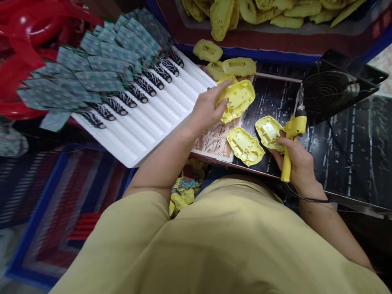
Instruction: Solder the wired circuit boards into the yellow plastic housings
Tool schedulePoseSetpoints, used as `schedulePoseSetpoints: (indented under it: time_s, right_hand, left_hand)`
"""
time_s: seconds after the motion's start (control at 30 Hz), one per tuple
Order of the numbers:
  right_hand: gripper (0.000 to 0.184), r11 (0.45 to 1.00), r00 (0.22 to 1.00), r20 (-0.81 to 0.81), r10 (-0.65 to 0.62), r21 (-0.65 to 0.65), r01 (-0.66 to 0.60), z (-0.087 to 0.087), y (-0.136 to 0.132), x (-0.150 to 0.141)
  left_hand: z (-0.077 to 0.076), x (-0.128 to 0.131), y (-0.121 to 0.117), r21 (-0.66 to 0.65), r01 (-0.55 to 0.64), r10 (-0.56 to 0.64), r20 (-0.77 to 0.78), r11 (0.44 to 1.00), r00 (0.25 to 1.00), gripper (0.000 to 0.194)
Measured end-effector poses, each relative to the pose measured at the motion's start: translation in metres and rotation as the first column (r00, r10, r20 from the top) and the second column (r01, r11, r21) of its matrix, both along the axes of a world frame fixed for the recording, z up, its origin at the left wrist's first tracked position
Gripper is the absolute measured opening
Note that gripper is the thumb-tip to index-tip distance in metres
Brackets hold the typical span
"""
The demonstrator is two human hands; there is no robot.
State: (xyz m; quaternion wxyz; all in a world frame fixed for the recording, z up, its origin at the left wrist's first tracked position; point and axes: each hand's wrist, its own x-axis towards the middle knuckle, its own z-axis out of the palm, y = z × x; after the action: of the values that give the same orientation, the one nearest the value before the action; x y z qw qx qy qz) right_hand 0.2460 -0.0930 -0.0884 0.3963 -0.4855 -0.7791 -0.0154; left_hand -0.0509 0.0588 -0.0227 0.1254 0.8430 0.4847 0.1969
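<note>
My left hand (207,107) is closed on a yellow plastic shell (237,99), held tilted over the worktable (352,143). My right hand (295,161) grips a yellow soldering iron (290,139) by its handle, tip pointing up and away. Its fingers also touch a second yellow shell (268,131) lying open side up. A third open shell (245,146) lies just left of it near the table's front edge.
A white slotted tray (147,122) holds several green circuit boards (101,65) with small speakers. More yellow shells (228,65) lie behind, and a blue-rimmed bin (275,12) holds many. A black fan (330,92) stands at right. Red plastic (21,41) is at far left.
</note>
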Motion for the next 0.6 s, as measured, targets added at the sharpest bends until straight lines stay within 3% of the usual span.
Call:
schedulePoseSetpoints:
  time_s: [0.1,0.2,0.37,0.47,0.53,0.6]
  right_hand:
    - [0.03,0.997,0.998,0.031,0.052,-0.053,-0.051,0.001,0.005,-0.005]
    - [0.035,0.996,0.996,-0.033,0.088,-0.016,-0.089,0.0,0.007,-0.008]
    - [0.037,0.98,0.983,-0.16,-0.086,0.165,0.113,-0.001,-0.001,-0.005]
    - [0.032,0.968,0.984,-0.127,-0.123,0.201,0.147,-0.003,-0.008,-0.003]
    - [0.029,0.968,0.984,-0.118,-0.131,0.2,0.152,-0.005,-0.011,-0.002]
    - [0.027,0.968,0.983,-0.135,-0.125,0.201,0.15,-0.007,-0.013,-0.002]
  left_hand:
    - [0.01,0.01,0.027,-0.016,0.052,-0.052,0.04,0.999,0.998,0.061]
    - [0.014,0.046,0.04,-0.072,0.081,-0.08,0.021,0.994,0.997,0.059]
    - [0.017,0.104,0.028,-0.29,0.071,-0.11,-0.122,0.954,0.986,0.055]
    - [0.03,0.112,0.018,-0.369,0.062,-0.163,-0.25,0.928,0.955,0.057]
    - [0.037,0.11,0.02,-0.338,0.081,-0.182,-0.277,0.938,0.944,0.053]
    - [0.037,0.109,0.029,-0.279,0.178,-0.248,-0.239,0.944,0.939,0.044]
